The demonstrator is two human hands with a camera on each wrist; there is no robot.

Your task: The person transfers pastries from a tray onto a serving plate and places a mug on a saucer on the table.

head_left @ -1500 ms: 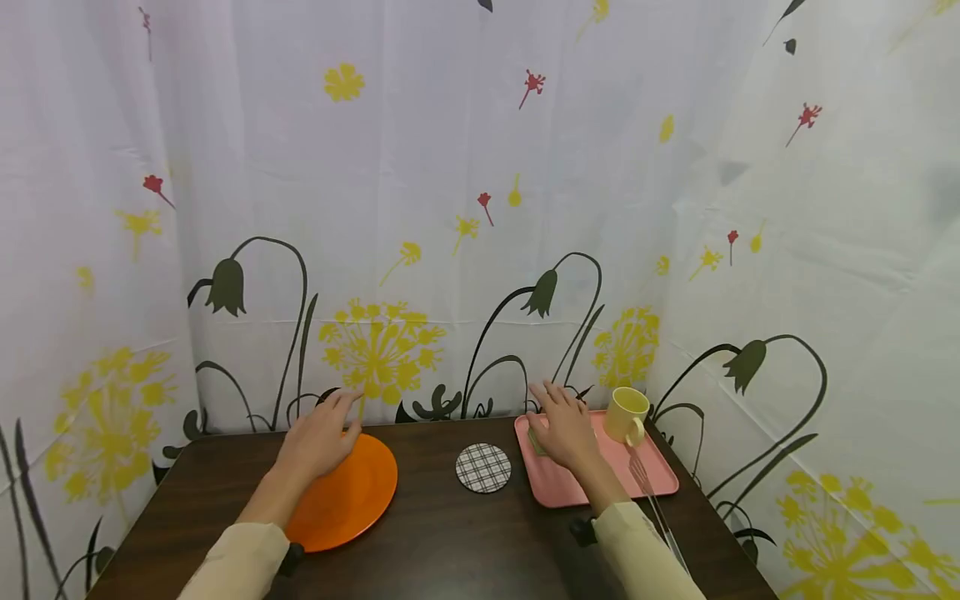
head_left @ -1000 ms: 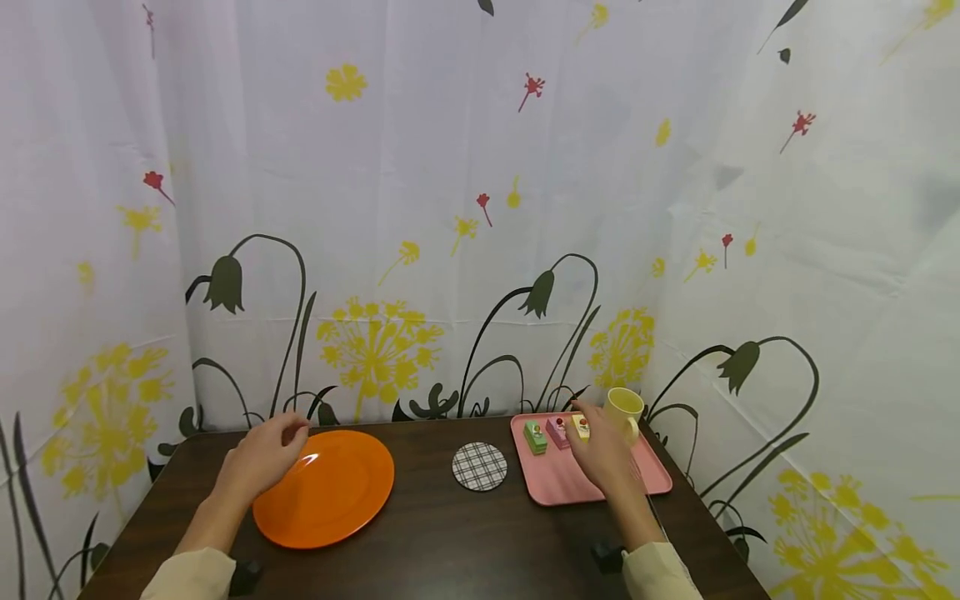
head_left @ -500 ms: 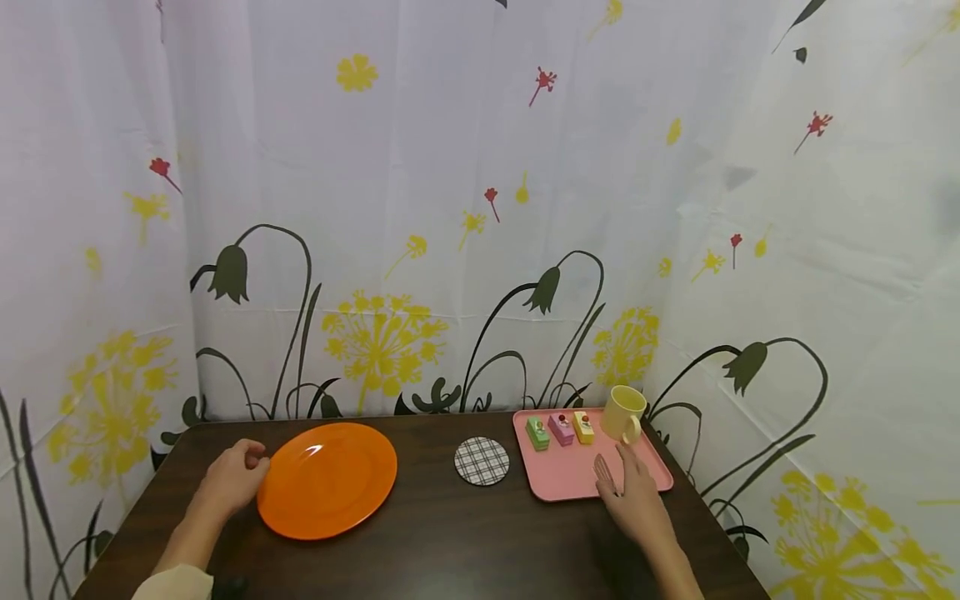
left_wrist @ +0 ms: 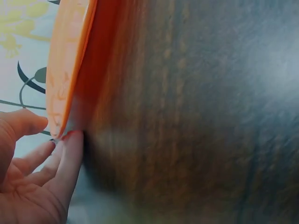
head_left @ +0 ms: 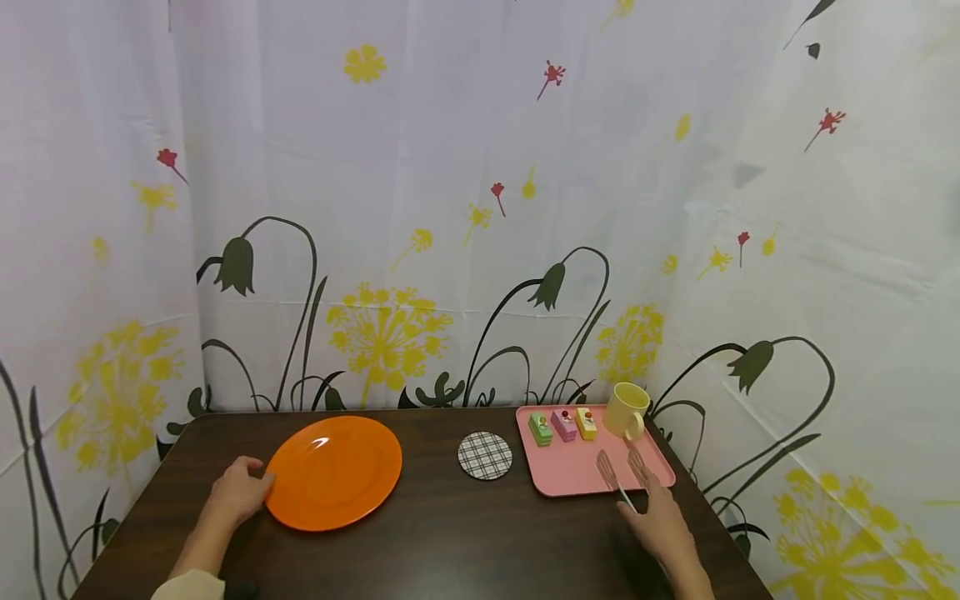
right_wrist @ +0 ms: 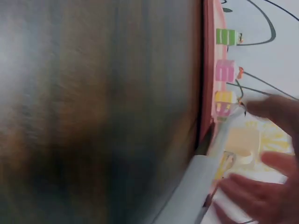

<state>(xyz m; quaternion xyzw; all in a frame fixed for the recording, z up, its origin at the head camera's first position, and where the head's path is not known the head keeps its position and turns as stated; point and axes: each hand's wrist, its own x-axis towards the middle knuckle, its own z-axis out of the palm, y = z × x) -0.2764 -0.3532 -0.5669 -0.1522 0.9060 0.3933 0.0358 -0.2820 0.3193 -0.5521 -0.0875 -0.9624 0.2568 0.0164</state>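
My left hand (head_left: 238,492) is at the left rim of an orange plate (head_left: 334,473). In the left wrist view, that rim lies between the thumb and the fingertips (left_wrist: 71,140), which pinch its edge. On the other side, my right hand (head_left: 660,525) is above silver tongs (head_left: 609,472) whose spread, slotted ends reach over the pink tray (head_left: 558,477). Its thumb and fingers are apart about the tongs' arms, without curling round them. Blurred in the right wrist view, the fingers (right_wrist: 247,191) are next to the tongs' pale metal.
Along the tray's back lie small cake pieces: green (head_left: 540,428), pink (head_left: 564,425) and yellow (head_left: 586,423). A yellow mug (head_left: 624,408) stands at the tray's back right corner. A checked round coaster (head_left: 485,456) lies between plate and tray. Patterned curtains (head_left: 450,150) hang behind the dark table (head_left: 442,542).
From above the plate, the left hand has moved left and down to its rim. The right hand has drawn back from over the tray, past the cakes and mug, to the tongs.
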